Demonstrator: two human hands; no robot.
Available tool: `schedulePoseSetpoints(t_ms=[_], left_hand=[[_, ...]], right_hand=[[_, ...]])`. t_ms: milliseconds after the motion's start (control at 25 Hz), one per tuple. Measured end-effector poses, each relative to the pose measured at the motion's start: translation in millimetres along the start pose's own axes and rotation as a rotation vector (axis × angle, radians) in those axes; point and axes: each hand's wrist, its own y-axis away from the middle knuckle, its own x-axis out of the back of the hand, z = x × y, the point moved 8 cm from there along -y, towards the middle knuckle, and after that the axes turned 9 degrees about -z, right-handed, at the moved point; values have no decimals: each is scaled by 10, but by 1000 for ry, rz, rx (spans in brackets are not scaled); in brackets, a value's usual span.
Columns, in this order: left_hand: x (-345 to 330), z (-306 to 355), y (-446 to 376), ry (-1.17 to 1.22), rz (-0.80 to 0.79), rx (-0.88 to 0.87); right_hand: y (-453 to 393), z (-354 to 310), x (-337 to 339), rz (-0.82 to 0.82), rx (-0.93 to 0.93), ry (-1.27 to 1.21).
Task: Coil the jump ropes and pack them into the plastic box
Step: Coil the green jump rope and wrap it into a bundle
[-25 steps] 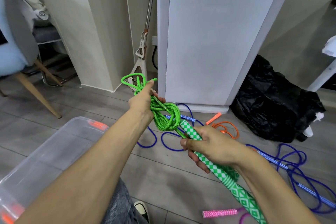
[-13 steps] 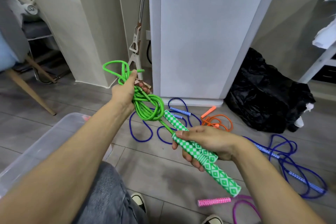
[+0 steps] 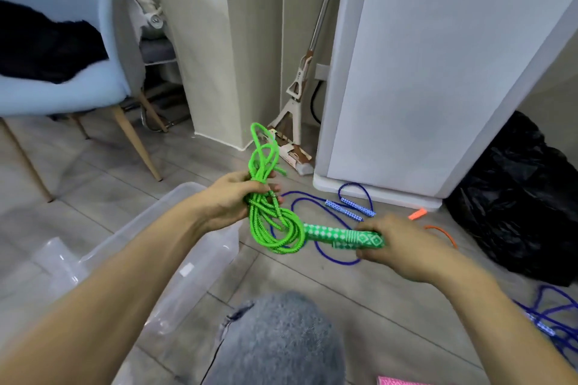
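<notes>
Braided bright-green cord jump rope; clear glossy plastic box; matt grey wood-grain floor; crinkled glossy black plastic bag.

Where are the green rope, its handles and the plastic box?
green rope [image 3: 269, 225], head view, on the coiled loops below the left hand
handles [image 3: 341, 236], head view, mid-shaft of the green patterned pair
plastic box [image 3: 187, 189], head view, far rim corner
</notes>
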Motion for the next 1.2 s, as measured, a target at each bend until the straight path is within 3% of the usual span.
schedulePoseSetpoints(t_ms=[80, 160, 240, 400, 520, 640, 760, 840, 960, 1080, 1200], left_hand=[[40, -83, 121, -32, -54, 40], [106, -155, 210, -56, -41, 80], [157, -188, 289, -58, -11, 89], [264, -211, 440, 66, 5, 12], [403, -202, 503, 151, 41, -29], [652, -292, 529, 179, 120, 47], [934, -384, 540, 147, 181, 84], [1134, -470, 527, 173, 237, 85], [1366, -633, 477, 214, 328, 78], [1592, -815, 432, 284, 426, 80], [1801, -914, 391, 385, 468, 48]], right_hand=[[-203, -278, 67, 187, 54, 380], [-386, -631, 132, 461, 208, 586], [-482, -1010, 225, 688, 376, 611], [-726, -1555, 314, 795, 507, 576], [-989, -1798, 222, 771, 547, 563], [-1172, -2017, 67, 757, 678, 521], [-1297, -2189, -109, 741, 728, 636], [-1447, -2264, -180, 755, 639, 674], [-1800, -2305, -262, 627, 292, 652], [-2203, -2173, -467, 337, 81, 382], [-2438, -1896, -839, 37, 28, -409]])
